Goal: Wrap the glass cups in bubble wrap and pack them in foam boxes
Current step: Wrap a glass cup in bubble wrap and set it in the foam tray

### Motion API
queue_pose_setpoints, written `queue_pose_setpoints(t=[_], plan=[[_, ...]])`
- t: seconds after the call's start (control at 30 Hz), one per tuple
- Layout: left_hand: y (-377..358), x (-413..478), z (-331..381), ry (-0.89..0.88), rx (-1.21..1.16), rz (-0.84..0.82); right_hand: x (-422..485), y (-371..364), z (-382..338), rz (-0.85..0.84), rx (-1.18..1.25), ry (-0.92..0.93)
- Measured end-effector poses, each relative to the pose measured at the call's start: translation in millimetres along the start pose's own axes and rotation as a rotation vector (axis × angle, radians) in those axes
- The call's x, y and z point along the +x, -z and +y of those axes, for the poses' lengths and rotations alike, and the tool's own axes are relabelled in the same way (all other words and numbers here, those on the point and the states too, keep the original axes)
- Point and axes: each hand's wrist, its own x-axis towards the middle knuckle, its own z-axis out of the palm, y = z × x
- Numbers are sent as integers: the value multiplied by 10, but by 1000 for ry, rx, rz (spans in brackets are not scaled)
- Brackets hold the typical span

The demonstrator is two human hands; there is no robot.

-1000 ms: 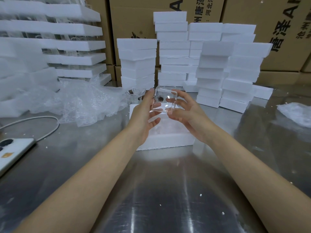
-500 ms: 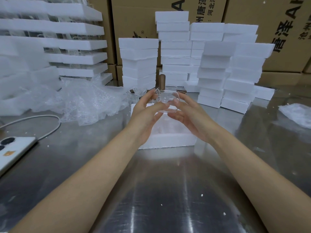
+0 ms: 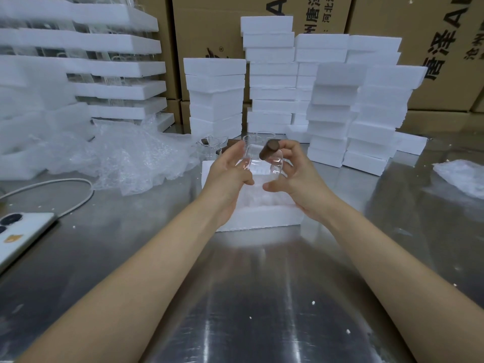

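A clear glass cup (image 3: 262,163) with a brown wooden handle (image 3: 269,150) is held in the air between both hands. My left hand (image 3: 230,174) cups its left side and my right hand (image 3: 296,176) grips its right side, handle pointing toward me. Directly below lies an open white foam box (image 3: 262,216) on the steel table. More glass cups (image 3: 212,146) stand just behind the hands. A heap of bubble wrap (image 3: 125,158) lies to the left.
Stacks of white foam boxes (image 3: 340,100) rise behind the work spot, with foam trays (image 3: 104,66) of glassware at left and cardboard cartons (image 3: 432,48) at the back. A phone (image 3: 21,237) with a white cable (image 3: 65,184) lies at left. A bubble wrap scrap (image 3: 463,176) is at right.
The cup has been turned in my hands: the wooden handle, first out of sight, then upright behind the cup, now points toward me. Both hands stayed above the foam box.
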Motion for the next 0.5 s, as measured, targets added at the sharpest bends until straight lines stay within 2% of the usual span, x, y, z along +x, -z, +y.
queue_pose_setpoints(t=[0.33, 0.5], plan=[[39, 43, -18, 17, -71, -17, -11, -62, 53, 7, -120, 93], [61, 53, -37, 9, -33, -2, -39, -106, 20, 24, -188, 143]])
